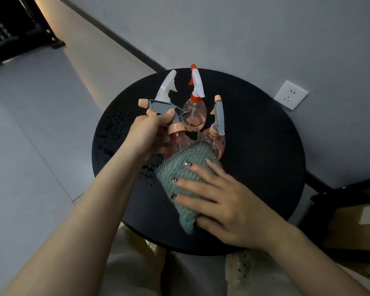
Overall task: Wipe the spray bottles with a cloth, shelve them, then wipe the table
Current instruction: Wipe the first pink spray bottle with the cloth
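Observation:
My left hand (149, 133) grips the neck of a pink spray bottle with a grey trigger head (175, 139), held tilted above the round black table (265, 159). My right hand (220, 197) holds a green-grey knitted cloth (179, 174) wrapped around the lower body of that bottle. Three more spray bottles stand on the table behind it: one with a white and orange head (195, 107), one with a grey head and peach nozzle (217, 135), and one with an all-white head (167, 86) whose body is hidden.
Water droplets speckle the table's left side (113, 133). A wall socket (290, 95) sits on the wall to the right. A dark shelf unit (13, 28) stands at the far upper left. A cardboard box (355, 227) lies on the floor at right.

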{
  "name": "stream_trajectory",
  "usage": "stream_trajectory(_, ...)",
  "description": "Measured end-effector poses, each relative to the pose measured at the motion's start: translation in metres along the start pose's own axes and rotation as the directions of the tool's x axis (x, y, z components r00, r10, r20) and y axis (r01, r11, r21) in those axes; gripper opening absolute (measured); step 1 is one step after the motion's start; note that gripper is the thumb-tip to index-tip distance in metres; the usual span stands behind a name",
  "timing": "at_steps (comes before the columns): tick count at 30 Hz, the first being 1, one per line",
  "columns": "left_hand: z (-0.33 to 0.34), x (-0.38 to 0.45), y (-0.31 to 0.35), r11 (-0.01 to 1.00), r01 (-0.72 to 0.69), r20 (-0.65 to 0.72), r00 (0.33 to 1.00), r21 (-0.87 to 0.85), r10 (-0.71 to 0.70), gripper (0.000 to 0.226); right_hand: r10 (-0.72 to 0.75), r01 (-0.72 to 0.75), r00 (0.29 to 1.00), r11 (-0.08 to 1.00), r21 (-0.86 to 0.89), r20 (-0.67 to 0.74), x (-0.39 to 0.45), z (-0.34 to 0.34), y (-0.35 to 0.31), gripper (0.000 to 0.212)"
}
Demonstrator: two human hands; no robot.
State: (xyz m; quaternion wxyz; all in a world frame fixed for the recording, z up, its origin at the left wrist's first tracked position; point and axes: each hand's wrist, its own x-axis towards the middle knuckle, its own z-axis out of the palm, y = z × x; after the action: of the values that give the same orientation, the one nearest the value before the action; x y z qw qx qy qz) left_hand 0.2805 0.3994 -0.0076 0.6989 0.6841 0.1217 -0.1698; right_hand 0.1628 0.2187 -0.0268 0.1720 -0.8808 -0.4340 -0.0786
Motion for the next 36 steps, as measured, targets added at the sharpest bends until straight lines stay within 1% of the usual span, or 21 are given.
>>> stream_trajectory(2,0.000,-0.001,-0.001,1.000,0.008,0.025,1.000,0.030,-0.009,0.022,-0.085,0.087,0.996,0.991,-0.098,0.026,-0.005,0.003,-0.003,0.040)
stream_trajectory(3,0.001,-0.002,-0.001,0.999,0.014,0.036,0.999,0.041,-0.015,0.024,-0.102,0.105,0.994,0.988,-0.116,0.031,-0.007,0.003,-0.002,0.040)
stream_trajectory(5,0.004,-0.003,-0.001,0.999,0.020,0.054,0.998,0.048,-0.022,0.026,-0.083,0.083,0.997,0.993,-0.081,0.003,-0.008,0.003,0.000,0.040)
stream_trajectory(8,0.009,-0.003,-0.003,0.999,0.007,0.074,0.997,0.051,-0.011,0.024,0.024,-0.023,0.999,1.000,0.020,-0.044,-0.007,0.003,0.003,0.042)
stream_trajectory(12,0.016,-0.002,-0.010,0.997,-0.006,0.080,0.997,0.072,0.001,0.030,0.191,-0.182,0.981,0.969,0.165,-0.041,-0.004,0.005,0.007,0.044)
stream_trajectory(14,0.020,-0.002,-0.012,0.997,0.000,0.104,0.995,0.073,-0.008,0.030,0.293,-0.277,0.956,0.921,0.273,-0.018,-0.002,0.005,0.010,0.046)
stream_trajectory(16,0.024,-0.001,-0.015,0.993,0.007,0.128,0.991,0.115,-0.022,0.024,0.395,-0.367,0.918,0.843,0.393,0.010,0.000,0.004,0.013,0.048)
stream_trajectory(18,0.028,-0.002,-0.017,0.991,0.001,0.143,0.990,0.134,-0.020,0.022,0.467,-0.421,0.884,0.769,0.480,0.026,0.001,0.004,0.016,0.049)
stream_trajectory(20,0.030,-0.002,-0.018,0.991,-0.012,0.144,0.990,0.131,-0.007,0.022,0.494,-0.438,0.869,0.738,0.514,0.032,0.001,0.004,0.016,0.049)
stream_trajectory(22,0.031,0.001,-0.018,0.991,-0.022,0.134,0.991,0.133,0.004,0.024,0.472,-0.421,0.881,0.768,0.482,0.017,0.000,0.004,0.014,0.048)
stream_trajectory(24,0.031,0.004,-0.017,0.993,-0.023,0.119,0.993,0.114,0.009,0.028,0.387,-0.355,0.922,0.867,0.350,-0.024,-0.003,0.003,0.012,0.047)
stream_trajectory(26,0.030,0.007,-0.015,0.996,-0.011,0.114,0.993,0.086,0.001,0.034,0.221,-0.214,0.975,0.966,0.146,-0.034,-0.006,0.002,0.010,0.044)
stream_trajectory(27,0.029,0.007,-0.014,0.996,-0.002,0.114,0.993,0.094,-0.009,0.034,0.132,-0.131,0.991,0.990,0.055,-0.007,-0.008,0.003,0.008,0.042)
stream_trajectory(29,0.026,0.007,-0.011,0.991,0.004,0.124,0.992,0.132,-0.021,0.028,-0.018,0.022,0.998,0.998,-0.063,0.058,-0.011,0.004,0.003,0.039)
stream_trajectory(30,0.024,0.007,-0.010,0.990,0.001,0.135,0.991,0.139,-0.020,0.028,-0.066,0.073,0.994,0.993,-0.092,0.083,-0.012,0.005,0.000,0.038)
stream_trajectory(31,0.023,0.007,-0.010,0.990,0.001,0.140,0.990,0.141,-0.021,0.028,-0.095,0.105,0.991,0.989,-0.105,0.099,-0.014,0.006,-0.001,0.037)
stream_trajectory(33,0.024,0.007,-0.011,0.989,0.003,0.148,0.989,0.148,-0.026,0.028,-0.113,0.122,0.989,0.987,-0.103,0.094,-0.015,0.005,0.000,0.037)
stream_trajectory(36,0.028,0.008,-0.014,0.987,0.004,0.175,0.984,0.162,-0.033,0.030,-0.046,0.047,0.998,0.998,-0.048,0.036,-0.015,0.003,0.008,0.038)
